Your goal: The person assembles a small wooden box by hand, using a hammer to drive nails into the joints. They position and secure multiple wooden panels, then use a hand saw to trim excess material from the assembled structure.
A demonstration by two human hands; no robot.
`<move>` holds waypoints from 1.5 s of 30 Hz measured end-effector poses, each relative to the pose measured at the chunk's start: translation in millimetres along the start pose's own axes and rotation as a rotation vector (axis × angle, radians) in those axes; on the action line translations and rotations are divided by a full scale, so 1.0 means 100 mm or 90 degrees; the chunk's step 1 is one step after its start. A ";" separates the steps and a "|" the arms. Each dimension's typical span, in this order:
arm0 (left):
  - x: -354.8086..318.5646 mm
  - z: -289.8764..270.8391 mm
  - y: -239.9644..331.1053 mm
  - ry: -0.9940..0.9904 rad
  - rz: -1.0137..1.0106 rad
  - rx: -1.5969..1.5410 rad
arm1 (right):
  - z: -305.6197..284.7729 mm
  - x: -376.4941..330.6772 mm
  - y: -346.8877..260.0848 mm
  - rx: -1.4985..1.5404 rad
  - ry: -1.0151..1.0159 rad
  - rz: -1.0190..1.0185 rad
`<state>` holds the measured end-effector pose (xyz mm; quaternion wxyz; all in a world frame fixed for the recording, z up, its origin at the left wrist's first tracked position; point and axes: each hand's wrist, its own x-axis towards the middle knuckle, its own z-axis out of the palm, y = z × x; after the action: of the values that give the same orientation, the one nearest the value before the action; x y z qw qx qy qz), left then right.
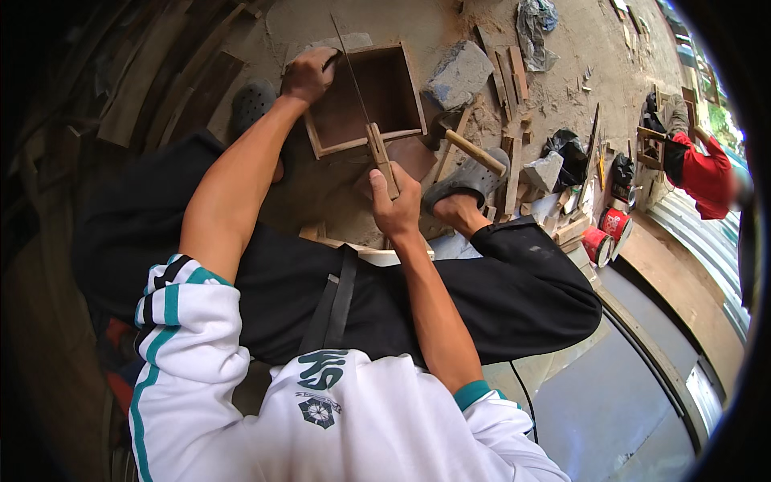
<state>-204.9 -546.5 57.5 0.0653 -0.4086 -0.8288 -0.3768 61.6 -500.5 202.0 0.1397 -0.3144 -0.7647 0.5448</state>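
My right hand (397, 201) is closed around the wooden handle of a handsaw (379, 153), its thin blade pointing away from me. The blade passes over the left part of an open wooden box (414, 88) with a brown inside, which sits on the ground between my feet. Whether its teeth touch the wood, I cannot tell. My left hand (312, 74) is closed at the box's far left corner, fingers curled down and partly hidden. To the right of the box, a hammer (478, 153) with a wooden handle lies by my grey clog (470, 183).
A concrete block (459, 76) stands right of the box. Wood offcuts (514, 76), a black plastic bag (569, 157) and red cans (614, 229) lie farther right. Long planks (152, 80) are on the left. Another person in red (707, 177) is at the far right.
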 end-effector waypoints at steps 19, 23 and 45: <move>0.00 0.03 -0.04 0.002 -0.016 0.016 | -0.01 0.18 0.13 0.195 -0.036 0.093; -0.03 0.05 -0.04 0.024 0.008 0.001 | -0.07 0.08 0.07 0.224 -0.041 0.129; 0.05 -0.06 0.13 -0.082 -0.089 0.153 | -0.32 0.00 0.16 0.265 0.035 0.134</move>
<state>-200.1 -542.6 70.8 0.0341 -0.3624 -0.8968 -0.2516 84.8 -473.4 199.4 0.1644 -0.3715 -0.5946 0.6939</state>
